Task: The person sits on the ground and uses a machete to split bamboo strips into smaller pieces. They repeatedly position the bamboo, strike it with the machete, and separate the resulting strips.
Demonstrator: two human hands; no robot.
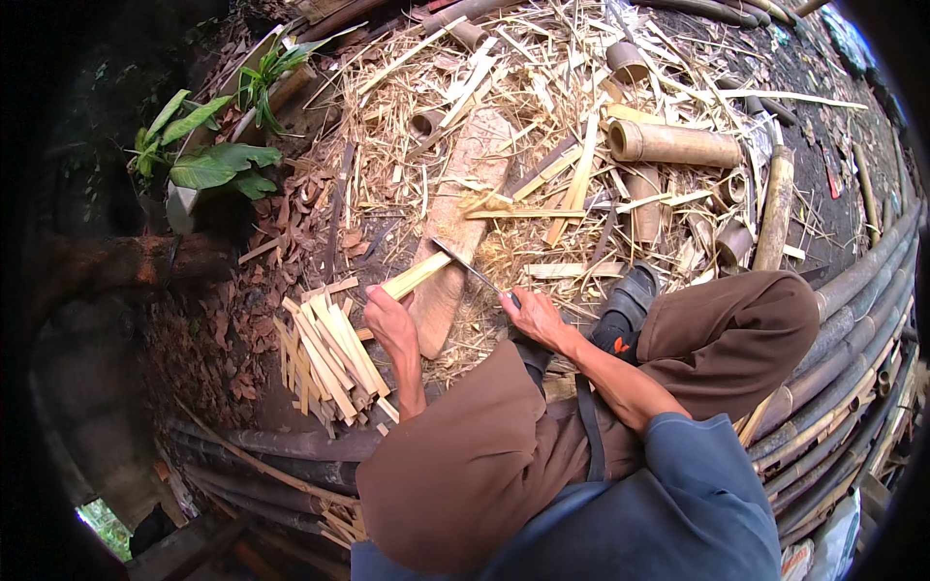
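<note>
My left hand [389, 318] is closed around the near end of a pale bamboo strip [417, 276], which slants away to the right across a worn wooden plank [475, 184]. In my right hand [536, 318] is the handle of a knife [472, 271]. Its thin blade points away and to the left, and the tip end lies across the strip's far end. Whether the blade is biting into the strip I cannot tell. Close to my left wrist, a pile of split bamboo strips [334, 353] rests on the ground.
Curly shavings [387, 116] and offcuts litter the ground around the plank. A cut bamboo tube [675, 144] lies at the far right, among other short sections. Long bamboo poles [848, 324] are stacked at my right. Leafy plants [208, 160] stand at the left. My shoe [630, 298] is beside the shavings.
</note>
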